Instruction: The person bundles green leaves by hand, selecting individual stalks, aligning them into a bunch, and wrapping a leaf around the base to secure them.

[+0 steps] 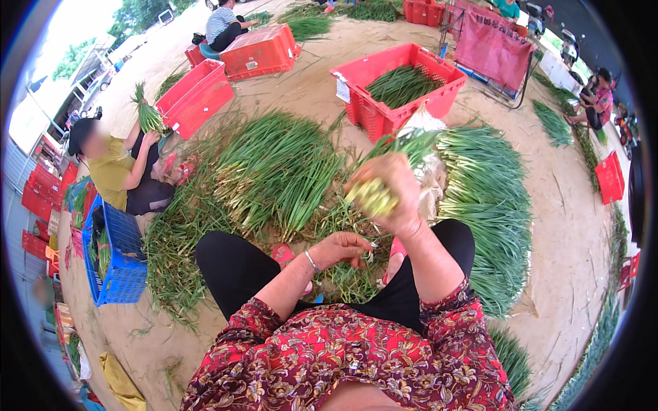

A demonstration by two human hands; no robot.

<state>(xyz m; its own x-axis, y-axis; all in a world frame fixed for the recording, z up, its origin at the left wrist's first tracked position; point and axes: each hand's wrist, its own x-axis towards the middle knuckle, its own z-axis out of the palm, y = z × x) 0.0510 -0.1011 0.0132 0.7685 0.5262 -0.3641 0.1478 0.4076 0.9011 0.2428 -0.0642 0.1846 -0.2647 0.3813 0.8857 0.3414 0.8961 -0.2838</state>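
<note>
Sandy ground spread with long rows of cut green spring onions; a red slatted plastic crate part-filled with more stands just beyond.

Risk, as I judge it: the bundle is gripped only near the root end, so the long leaves hang free and could slip out or bend and snap if the grip loosens or the bunch is twisted. Loose stalks dropped here would fall into the trimmings by the feet and mix with waste.

Right hand raised in front of the chest, forearm upright, fingers clenched around a tight bunch of green spring onions with pale cut root ends, roots facing the camera, leaves trailing away toward the crate.

Left hand lower, near the lap, wrist bent inward, fingertips pinched together; possibly holding a small band or scrap, too small to tell. Thin silver bangle on that wrist.
</note>
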